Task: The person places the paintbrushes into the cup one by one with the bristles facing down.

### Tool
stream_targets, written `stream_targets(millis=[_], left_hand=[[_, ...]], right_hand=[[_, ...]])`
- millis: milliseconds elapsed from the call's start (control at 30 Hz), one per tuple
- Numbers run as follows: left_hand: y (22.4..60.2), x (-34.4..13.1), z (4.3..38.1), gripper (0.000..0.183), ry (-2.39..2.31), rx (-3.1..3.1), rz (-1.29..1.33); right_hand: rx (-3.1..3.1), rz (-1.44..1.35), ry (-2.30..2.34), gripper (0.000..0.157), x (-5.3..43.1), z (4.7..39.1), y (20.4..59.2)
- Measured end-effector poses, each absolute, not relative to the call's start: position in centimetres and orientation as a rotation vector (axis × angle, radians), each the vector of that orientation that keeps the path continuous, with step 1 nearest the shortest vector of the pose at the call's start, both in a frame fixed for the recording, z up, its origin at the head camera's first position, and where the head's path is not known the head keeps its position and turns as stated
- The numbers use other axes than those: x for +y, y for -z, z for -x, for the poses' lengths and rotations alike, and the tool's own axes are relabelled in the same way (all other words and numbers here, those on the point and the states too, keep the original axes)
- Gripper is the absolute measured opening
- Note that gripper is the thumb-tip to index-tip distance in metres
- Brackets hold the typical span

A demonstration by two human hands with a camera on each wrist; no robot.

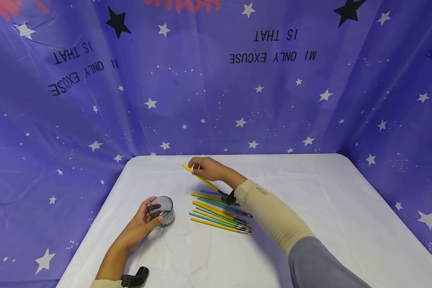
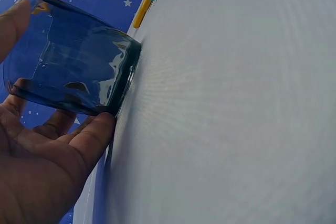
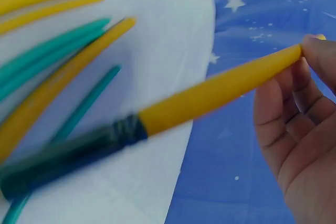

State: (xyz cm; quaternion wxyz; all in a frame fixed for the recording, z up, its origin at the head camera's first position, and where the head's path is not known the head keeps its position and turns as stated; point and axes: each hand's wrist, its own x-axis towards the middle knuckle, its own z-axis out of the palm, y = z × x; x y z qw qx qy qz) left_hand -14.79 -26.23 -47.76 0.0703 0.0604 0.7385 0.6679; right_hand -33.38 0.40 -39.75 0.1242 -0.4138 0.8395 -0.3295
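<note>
In the head view my left hand (image 1: 138, 229) holds a smoky clear drinking glass (image 1: 167, 216) at the left of the table, thumb on one side and fingers round the other. The left wrist view shows the glass (image 2: 79, 59) with its base at the white tabletop. My right hand (image 1: 209, 169) pinches a yellow paintbrush (image 1: 206, 182) near its handle's end, raised above the pile. In the right wrist view this paintbrush (image 3: 210, 94) slants down to a dark ferrule. Below it lie several yellow and teal paintbrushes (image 1: 216, 214), handles toward the glass.
A white-covered table (image 1: 187, 264) carries everything. Behind and at the sides hangs a purple curtain (image 1: 209, 88) with stars and lettering. A black wrist strap (image 1: 135, 278) sits on the left forearm. The right forearm reaches over the table beside the brush pile.
</note>
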Motion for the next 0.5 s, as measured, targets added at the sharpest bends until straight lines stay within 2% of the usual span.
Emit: stream_targets(millis=[167, 500], left_hand=[[47.8, -26.2, 14.7, 0.075, -2.010, 2.216, -0.191], [47.7, -26.3, 14.7, 0.074, -2.035, 2.215, -0.208]], right_hand=[[2.366, 1.075, 1.194, 0.020, -0.2, 32.5, 39.0], [2.260, 1.009, 1.611, 0.015, -1.6, 31.2, 37.6]])
